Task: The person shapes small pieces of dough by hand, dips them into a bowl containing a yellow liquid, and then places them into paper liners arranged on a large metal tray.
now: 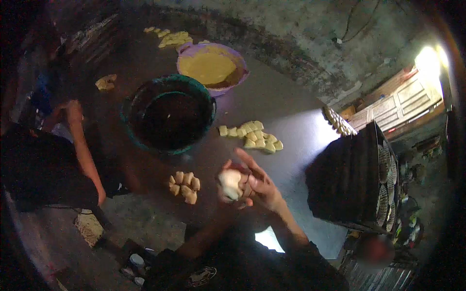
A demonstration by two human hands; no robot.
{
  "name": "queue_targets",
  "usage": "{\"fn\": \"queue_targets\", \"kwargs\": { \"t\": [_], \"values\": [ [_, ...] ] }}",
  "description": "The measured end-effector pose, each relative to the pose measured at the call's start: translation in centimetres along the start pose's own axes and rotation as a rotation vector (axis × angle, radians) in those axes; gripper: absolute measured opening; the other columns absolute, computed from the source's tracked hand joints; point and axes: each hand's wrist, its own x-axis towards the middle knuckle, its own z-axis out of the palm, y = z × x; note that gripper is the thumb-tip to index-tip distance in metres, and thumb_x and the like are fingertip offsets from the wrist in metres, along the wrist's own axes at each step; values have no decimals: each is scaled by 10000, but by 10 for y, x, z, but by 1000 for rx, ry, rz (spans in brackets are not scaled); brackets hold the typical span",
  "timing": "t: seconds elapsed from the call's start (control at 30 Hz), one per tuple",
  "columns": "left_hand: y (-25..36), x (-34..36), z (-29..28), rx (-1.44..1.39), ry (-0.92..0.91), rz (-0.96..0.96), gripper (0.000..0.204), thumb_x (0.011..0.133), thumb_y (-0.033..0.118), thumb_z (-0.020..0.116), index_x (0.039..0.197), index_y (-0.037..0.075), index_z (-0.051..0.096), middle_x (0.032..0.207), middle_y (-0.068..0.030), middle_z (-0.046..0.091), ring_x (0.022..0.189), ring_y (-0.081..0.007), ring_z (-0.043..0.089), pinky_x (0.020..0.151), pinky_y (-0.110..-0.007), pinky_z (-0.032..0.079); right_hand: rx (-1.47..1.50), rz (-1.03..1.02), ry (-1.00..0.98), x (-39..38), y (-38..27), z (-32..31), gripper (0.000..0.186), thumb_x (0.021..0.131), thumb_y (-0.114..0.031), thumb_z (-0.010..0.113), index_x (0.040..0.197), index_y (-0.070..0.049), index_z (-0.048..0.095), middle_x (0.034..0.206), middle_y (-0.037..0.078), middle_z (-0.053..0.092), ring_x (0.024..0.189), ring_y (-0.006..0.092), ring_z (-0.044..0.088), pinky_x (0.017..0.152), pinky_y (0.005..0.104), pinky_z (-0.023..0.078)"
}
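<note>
A pale dough ball is held between both my hands over the near part of the dark table. My right hand wraps it from the right, fingers stretched over the top. My left hand cups it from below and the left, mostly in shadow. A small heap of shaped dough pieces lies just left of my hands. A second group of pale dough pieces lies beyond them.
A dark green-rimmed bowl and a purple bowl of yellow filling stand farther back, with more dough pieces behind. Another person's arm rests at the left. A dark stack of trays stands at the right.
</note>
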Motion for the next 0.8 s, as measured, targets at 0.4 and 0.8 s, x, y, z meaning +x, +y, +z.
{"fn": "queue_targets", "kwargs": {
  "t": [0.4, 0.8],
  "values": [
    [-82, -17, -136, -318, -75, -673, 325, 1036, 139, 471, 1314, -6, 555, 1234, -122, 619, 1045, -190, 617, 936, -313, 514, -2333, -57, -228, 376, -78, -202, 410, 1002, -348, 539, 1318, -94, 600, 1159, 127, 701, 1014, 249, 647, 837, 379, 526],
    [40, 65, -134, 83, 15, -640, 298, 1035, 218, 539, 1268, 39, 589, 1144, -78, 631, 1028, -152, 611, 940, -308, 474, -1406, 68, 261, 289, -88, -103, 464, 1037, -434, 506, 1243, -48, 659, 1133, 122, 670, 1058, 192, 602, 949, 337, 467]
  ]
}}
